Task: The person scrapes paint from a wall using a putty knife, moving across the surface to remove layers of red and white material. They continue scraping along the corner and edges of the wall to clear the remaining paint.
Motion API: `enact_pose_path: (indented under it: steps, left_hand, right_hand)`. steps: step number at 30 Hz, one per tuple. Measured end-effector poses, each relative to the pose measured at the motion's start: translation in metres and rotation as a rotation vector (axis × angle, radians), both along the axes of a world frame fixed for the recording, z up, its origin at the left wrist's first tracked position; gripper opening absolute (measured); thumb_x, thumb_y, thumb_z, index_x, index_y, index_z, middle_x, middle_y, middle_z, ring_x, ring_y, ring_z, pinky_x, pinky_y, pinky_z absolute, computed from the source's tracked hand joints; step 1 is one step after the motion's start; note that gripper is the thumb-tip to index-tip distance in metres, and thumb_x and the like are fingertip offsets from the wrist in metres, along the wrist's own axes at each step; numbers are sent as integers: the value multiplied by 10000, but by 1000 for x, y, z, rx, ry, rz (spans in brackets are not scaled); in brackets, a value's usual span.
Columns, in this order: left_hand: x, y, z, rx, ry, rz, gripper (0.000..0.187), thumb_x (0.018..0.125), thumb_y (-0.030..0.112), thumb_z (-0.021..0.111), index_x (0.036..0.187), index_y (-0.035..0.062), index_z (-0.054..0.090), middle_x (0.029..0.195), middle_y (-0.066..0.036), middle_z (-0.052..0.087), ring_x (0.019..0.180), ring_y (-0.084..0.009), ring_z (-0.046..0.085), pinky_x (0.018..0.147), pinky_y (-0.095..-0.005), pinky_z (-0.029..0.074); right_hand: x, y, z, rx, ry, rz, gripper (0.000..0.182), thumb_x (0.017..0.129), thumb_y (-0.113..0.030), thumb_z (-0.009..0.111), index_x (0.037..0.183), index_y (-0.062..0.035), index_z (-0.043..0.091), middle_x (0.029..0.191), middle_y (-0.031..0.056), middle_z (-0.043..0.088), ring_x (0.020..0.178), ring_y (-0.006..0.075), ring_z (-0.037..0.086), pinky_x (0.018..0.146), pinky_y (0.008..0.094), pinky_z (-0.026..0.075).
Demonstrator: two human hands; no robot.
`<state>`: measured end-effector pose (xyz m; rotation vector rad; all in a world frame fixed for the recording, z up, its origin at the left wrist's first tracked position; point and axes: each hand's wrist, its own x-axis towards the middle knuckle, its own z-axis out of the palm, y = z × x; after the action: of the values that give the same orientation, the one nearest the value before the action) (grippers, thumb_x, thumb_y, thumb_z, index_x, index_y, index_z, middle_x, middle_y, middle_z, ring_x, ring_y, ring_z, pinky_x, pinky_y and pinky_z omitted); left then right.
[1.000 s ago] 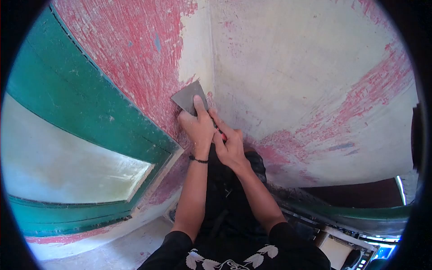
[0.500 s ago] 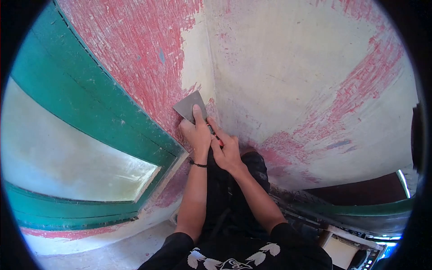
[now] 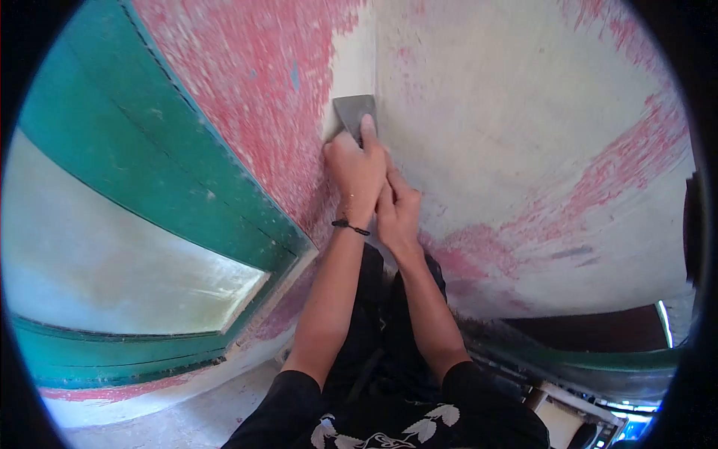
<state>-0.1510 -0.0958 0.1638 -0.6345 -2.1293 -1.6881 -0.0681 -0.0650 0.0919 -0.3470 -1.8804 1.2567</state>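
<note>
A wide grey paint scraper (image 3: 354, 111) lies against the wall close to the inner corner, its blade edge facing up. My left hand (image 3: 359, 170) is closed around the lower blade, with the thumb stretched along its face. Just below and to the right, my right hand (image 3: 400, 209) is closed on the scraper's handle, which the hands now hide. Left of the blade, the wall carries flaking red paint (image 3: 247, 82). Pale bare wall (image 3: 479, 112) spreads to the right of the corner, with faint red traces.
A green wooden frame (image 3: 161, 161) around a pale pane (image 3: 127, 247) stands close on the left. Red patches (image 3: 606, 176) streak the right wall. Low on the right are a dark opening (image 3: 591, 329) and a light-coloured box-like object (image 3: 561, 423). Floor (image 3: 187, 411) shows at lower left.
Both hands have pushed the scraper up and to the right along the wall, toward the corner. The blade has turned more upright, and the red-and-black handle is no longer visible.
</note>
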Motion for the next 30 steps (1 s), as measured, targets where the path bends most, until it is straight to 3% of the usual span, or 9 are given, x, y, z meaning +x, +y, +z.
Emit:
enact_pose_path:
  steps: [3,8,10,15,16,21,24,27,30]
  left_hand:
    - [3,0,7,104,-28,-40,504,970,330,554,757,-119,640,690,-297,635,673,-440,664,640,-502,483]
    - [21,-40,-49,45,-190,31,564,985,366,554,750,-140,633,603,-260,613,567,-343,665,562,-457,463]
    - [34,-48,-52,187,-206,18,564,985,365,561,742,-139,633,587,-253,607,545,-329,658,545,-451,455]
    - [18,-45,-53,65,-176,36,520,988,336,568,759,-122,653,609,-245,627,560,-323,672,538,-445,454]
    - [12,-36,-41,103,-169,-3,516,988,335,568,762,-121,653,617,-248,629,566,-327,674,540,-446,455]
    - [5,-17,-14,184,-148,-111,503,991,328,561,760,-109,652,645,-244,649,602,-330,693,552,-439,473]
    - [18,-35,-41,120,-120,20,492,997,315,551,752,-99,658,651,-222,666,622,-333,702,564,-425,492]
    - [30,-51,-49,276,-300,-81,471,996,323,578,861,-124,644,690,-142,659,637,-159,622,577,-390,476]
    - [17,-44,-44,109,-191,-35,453,990,281,573,780,-113,650,629,-212,633,587,-308,655,535,-423,464]
  right_hand:
    - [2,5,12,-14,25,51,520,905,-64,510,1424,-36,491,624,184,469,508,185,454,561,327,451]
    - [34,-24,-11,81,2,130,536,893,-57,516,1428,-44,494,661,184,519,516,198,516,583,314,466]
    - [36,-36,-25,101,54,133,542,886,-55,524,1427,-47,498,672,185,551,517,205,532,591,318,476]
    - [30,-29,-18,73,-130,118,535,882,-44,533,1416,-26,503,960,246,688,543,200,569,604,315,497]
    - [18,-23,-14,79,26,101,514,892,-44,524,1405,-17,512,1058,274,669,553,179,570,604,304,496]
    - [12,-4,11,41,50,127,499,898,-50,519,1390,32,506,1100,257,677,660,177,610,698,302,508]
    - [33,-19,3,61,-31,161,502,895,-52,513,1387,45,505,1118,255,675,743,193,666,755,306,517]
    - [38,-32,-16,4,-82,205,506,892,-52,504,1388,50,503,1140,255,668,842,218,699,815,316,515]
    - [32,-26,-11,-46,-114,215,504,899,-59,503,1389,61,494,1188,278,644,1007,261,686,919,333,481]
